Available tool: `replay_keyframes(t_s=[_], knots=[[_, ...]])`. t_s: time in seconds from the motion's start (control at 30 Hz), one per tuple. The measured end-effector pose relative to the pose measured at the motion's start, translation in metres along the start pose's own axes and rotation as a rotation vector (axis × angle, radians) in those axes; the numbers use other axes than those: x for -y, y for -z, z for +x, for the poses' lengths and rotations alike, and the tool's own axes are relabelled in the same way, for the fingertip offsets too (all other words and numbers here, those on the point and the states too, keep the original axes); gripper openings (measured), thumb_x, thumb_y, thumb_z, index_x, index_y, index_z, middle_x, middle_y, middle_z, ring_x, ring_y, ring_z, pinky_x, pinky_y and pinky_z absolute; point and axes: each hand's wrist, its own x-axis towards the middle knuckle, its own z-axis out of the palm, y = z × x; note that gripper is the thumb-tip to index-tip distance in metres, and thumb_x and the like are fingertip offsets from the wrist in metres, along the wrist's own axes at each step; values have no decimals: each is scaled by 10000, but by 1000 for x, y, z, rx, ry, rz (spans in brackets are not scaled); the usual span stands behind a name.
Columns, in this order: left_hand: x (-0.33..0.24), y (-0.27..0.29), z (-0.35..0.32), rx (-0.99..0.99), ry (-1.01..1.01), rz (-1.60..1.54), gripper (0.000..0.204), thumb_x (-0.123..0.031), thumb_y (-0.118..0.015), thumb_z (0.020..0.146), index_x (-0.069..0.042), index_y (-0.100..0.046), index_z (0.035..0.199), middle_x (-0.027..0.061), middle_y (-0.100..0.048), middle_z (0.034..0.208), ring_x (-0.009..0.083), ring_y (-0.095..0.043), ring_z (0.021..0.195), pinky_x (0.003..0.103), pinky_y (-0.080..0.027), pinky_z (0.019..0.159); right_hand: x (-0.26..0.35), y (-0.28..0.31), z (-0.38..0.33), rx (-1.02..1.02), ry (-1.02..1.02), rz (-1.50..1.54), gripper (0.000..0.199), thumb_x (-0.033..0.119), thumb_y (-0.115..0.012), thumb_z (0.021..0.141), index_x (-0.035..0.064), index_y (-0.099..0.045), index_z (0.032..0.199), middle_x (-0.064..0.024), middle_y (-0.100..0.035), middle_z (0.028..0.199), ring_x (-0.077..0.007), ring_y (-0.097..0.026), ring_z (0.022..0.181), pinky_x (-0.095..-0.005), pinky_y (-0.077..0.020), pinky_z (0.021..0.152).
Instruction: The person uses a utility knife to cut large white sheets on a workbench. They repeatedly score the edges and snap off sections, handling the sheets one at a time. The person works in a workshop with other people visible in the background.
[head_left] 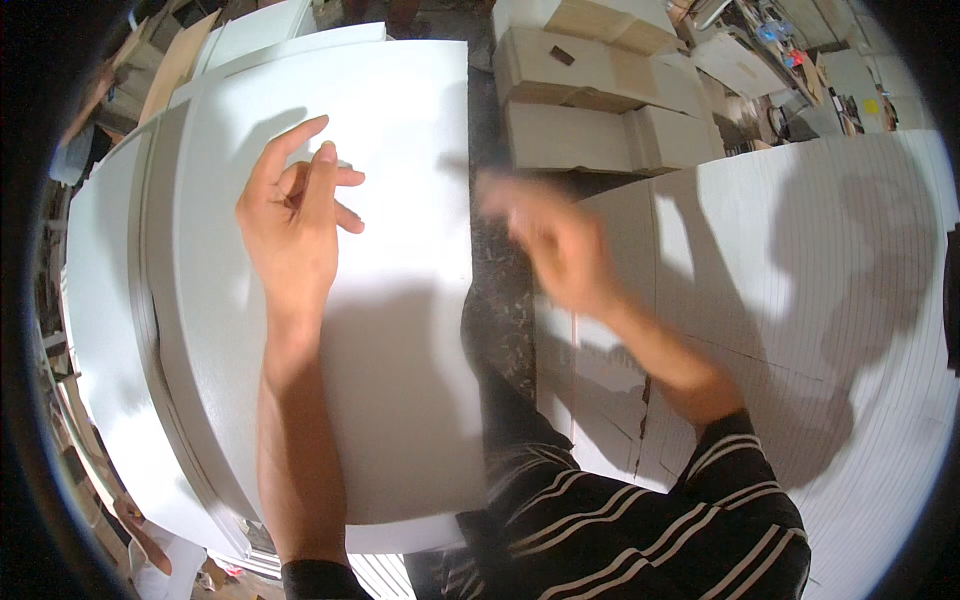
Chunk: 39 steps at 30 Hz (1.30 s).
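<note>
My left hand is raised over a large stack of white sheets, its fingers apart and holding nothing that I can see. A shadow of the hand falls on the top sheet. My right hand is over the gap between that stack and a wide pile of ruled sheets on the right. Its fingers are smeared by motion, so whether they hold anything cannot be made out. The right forearm comes out of a black sleeve with white stripes.
Pale cardboard boxes are piled beyond the gap. A cluttered bench stands at the far right. More white sheets lie to the left of the stack. The dark floor shows between the two piles.
</note>
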Motion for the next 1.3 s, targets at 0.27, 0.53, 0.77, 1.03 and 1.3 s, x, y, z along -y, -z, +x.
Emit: replay_keyframes(t_s=[0.27,0.53,0.77,1.03,1.3], knots=[[-2,-2,-1,-2,3,35,277,-163,-612,1052,-44,-690,1290,109,-780,796,130,-671,524,256,-507,583,-109,0,141,-205,-131,-182,421,6,-587,1022,132,-612,1423,-70,-719,996,-108,-582,780,-285,-482,699],[-9,-2,-4,-8,-26,29,289,-194,-619,1049,-56,-693,1292,103,-782,801,123,-674,533,250,-509,595,-89,-12,119,-216,-17,-152,503,-52,-566,984,130,-613,1451,-111,-746,1141,-144,-659,888,-309,-538,788],[-5,-4,-1,0,-8,41,309,-226,-615,1051,-57,-688,1300,100,-786,802,134,-682,538,250,-497,576,-23,-29,16,-76,112,-203,541,-113,-556,929,48,-597,1443,-171,-730,1237,-245,-737,1030,-367,-620,883],[7,-3,0,-26,-67,129,340,-263,-589,1058,-52,-683,1307,99,-795,824,139,-693,546,255,-514,586,34,-51,-48,-28,93,-256,515,-78,-642,879,94,-679,1364,-90,-733,977,-240,-674,830,-397,-549,730],[12,0,7,-42,-105,175,404,-360,-582,1071,-76,-687,1338,78,-788,775,87,-674,561,349,-556,867,48,-49,-51,120,96,-365,518,12,-667,906,202,-682,1388,-63,-691,924,-230,-622,804,-377,-511,692]])
